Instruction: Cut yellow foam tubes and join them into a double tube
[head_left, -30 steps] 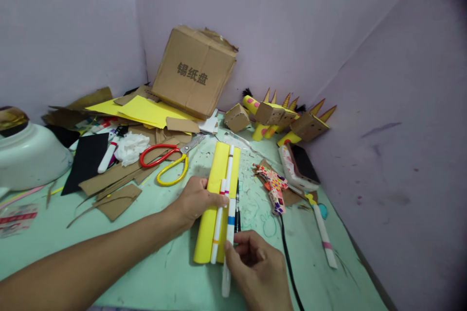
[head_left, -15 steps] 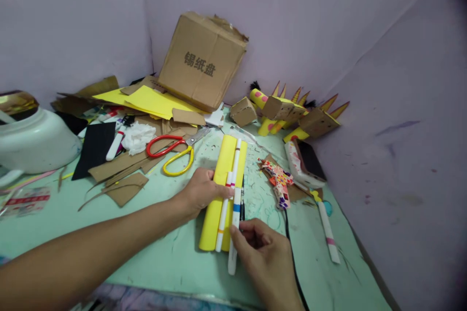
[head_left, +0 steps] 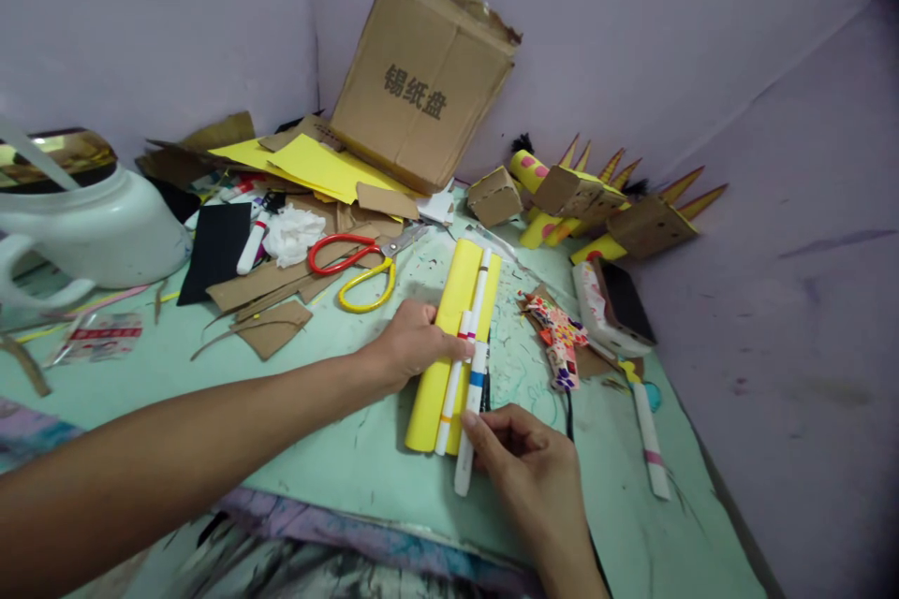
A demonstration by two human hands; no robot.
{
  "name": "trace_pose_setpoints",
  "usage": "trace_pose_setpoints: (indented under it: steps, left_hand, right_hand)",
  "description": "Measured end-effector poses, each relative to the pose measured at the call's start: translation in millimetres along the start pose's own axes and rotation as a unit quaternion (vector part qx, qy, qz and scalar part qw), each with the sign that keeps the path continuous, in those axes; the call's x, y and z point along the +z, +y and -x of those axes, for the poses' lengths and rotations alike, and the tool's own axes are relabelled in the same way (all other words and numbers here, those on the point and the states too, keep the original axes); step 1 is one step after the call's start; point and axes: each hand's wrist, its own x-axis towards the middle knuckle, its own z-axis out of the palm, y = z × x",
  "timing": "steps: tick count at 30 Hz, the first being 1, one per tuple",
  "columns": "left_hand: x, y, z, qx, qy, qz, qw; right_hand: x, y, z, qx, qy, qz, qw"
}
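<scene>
My left hand [head_left: 425, 342] is closed round a curled piece of yellow paper [head_left: 436, 393] lying lengthwise above the green tabletop. Its thumb presses across slim white markers in the paper's hollow. One white marker with an orange band [head_left: 448, 407] lies low in the hollow, and another white marker [head_left: 481, 285] reaches toward the far end. In my right hand [head_left: 530, 454], thumb and fingers pinch a thicker white marker with a blue band [head_left: 467, 454] along the right edge of the paper. A dark pen, partly hidden, shows behind it.
Red-and-yellow-handled scissors [head_left: 365, 271] lie left of the paper among cardboard scraps [head_left: 273, 328]. A flower-patterned glue gun [head_left: 558, 337] with a black cord is to the right. Behind stand a cardboard box [head_left: 425, 84] and spiked yellow-and-cardboard figures [head_left: 650, 229]. A white pot-like vessel [head_left: 105, 229] stands left.
The view has shifted, so the table's things appear farther right and higher. Both hands keep their hold on the yellow paper and markers, with little visible change between them.
</scene>
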Motion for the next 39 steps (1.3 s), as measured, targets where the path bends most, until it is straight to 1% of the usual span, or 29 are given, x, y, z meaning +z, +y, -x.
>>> trace_pose_setpoints:
  steps: [9,15,18,21,24,27,31,35,39]
  left_hand:
    - [0.9,1,1,-0.004,0.008,-0.001,1.0]
    - [1.5,2,0,-0.003,0.015,-0.005,1.0]
    - [0.7,0,-1,-0.001,0.014,-0.005,1.0]
    - [0.3,0,-1,0.002,0.013,-0.004,1.0]
    - [0.8,0,-1,0.0,0.011,-0.003,1.0]
    - [1.5,1,0,-0.005,0.013,-0.001,1.0]
    - [1.6,1,0,-0.008,0.011,0.001,1.0]
    - [1.4,1,-1,-0.011,0.009,0.003,1.0]
    - [1.8,2,1,-0.013,0.017,0.002,1.0]
  right_hand:
    - [1,6,0,0.029,-0.013,-0.011,0.999]
    - [3,6,1,0.045,0.001,-0.088,0.995]
    - [3,5,2,0.039,-0.007,-0.091,0.995]
    - [4,4,3,0.015,-0.02,-0.087,0.996]
    - [5,2,5,-0.024,-0.017,-0.074,0.997]
    - [4,0,7,-0.088,-0.023,-0.04,0.995]
    - [-3,-4,11,-0.166,-0.07,0.008,0.984]
    - [-11,-7,11,-0.186,-0.137,0.027,0.972]
    - [-15,-7,10,-0.191,-0.166,0.057,0.966]
